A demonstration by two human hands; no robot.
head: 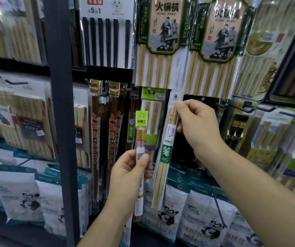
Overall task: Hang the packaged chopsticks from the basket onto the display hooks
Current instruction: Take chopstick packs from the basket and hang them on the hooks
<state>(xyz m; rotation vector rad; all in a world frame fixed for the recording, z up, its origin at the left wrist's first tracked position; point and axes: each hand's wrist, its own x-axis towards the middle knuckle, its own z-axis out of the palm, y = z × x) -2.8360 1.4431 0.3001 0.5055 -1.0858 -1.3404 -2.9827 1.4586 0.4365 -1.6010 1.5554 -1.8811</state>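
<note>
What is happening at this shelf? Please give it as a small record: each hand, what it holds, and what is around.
setting: shop rack with hanging packs of chopsticks
left hand: grips a small pack with a yellow-green header, held upright
right hand: pinches a long pack with a green band near its top
long pack on a hook: cannot tell
bare hook: just right of the long pack's top
below: panda bags

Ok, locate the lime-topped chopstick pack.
Head view, centre: the left hand grips the lime-topped pack upright, just left of the bamboo pack the right hand pinches.
</note>
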